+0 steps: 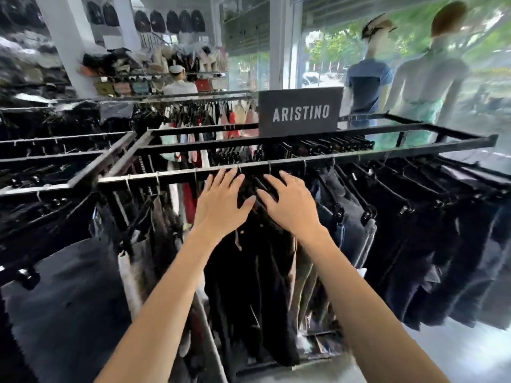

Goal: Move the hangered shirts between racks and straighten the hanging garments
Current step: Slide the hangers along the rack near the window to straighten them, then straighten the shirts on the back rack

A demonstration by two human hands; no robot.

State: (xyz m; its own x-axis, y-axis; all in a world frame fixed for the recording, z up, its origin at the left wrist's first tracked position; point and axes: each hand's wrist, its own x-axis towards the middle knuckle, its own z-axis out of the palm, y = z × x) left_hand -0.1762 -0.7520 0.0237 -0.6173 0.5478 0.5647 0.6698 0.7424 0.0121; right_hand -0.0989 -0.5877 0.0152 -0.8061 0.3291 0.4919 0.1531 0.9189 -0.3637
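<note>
Just below the front rail [249, 168] of the black rack, the left hand [221, 201] and right hand [290, 205] lie open, fingers spread, on what seem dark hangered garments [254, 258], best parted gently at the hanger shoulders and evenly spaced.

There is just one camera. It sits on the person's head and looks forward and down. It is very close to the near black rack rail [193, 174], which runs across the middle of the picture. Both bare arms reach out from the bottom edge, so the hands are near the lens. The wide lens bends the edges. Far behind, it faces the ARISTINO sign [300, 111] and the shop window [326, 48]. The picture is a bit blurry.
</note>
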